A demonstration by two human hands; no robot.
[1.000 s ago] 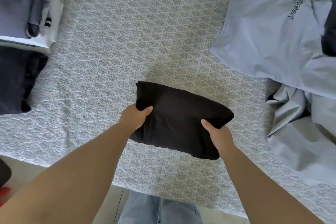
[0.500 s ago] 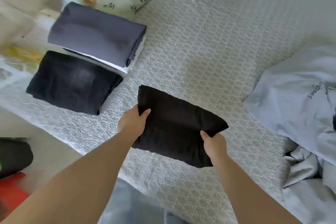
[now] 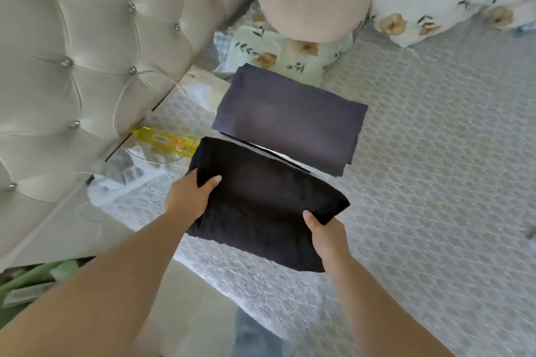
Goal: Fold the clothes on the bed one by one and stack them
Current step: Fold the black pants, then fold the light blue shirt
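Black garment (image 3: 261,206) carried beside grey stack (image 3: 290,122).

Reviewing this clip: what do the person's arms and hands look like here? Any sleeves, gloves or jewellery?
Both forearms are bare up to the frame edge, with no sleeves in view. The left hand and right hand wear no gloves, and no rings, watch or bracelets show on the fingers or wrists.

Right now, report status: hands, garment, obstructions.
Left hand and right hand both grip the folded black garment. Garment beside the folded dark grey stack on the bed. No obstruction seen.
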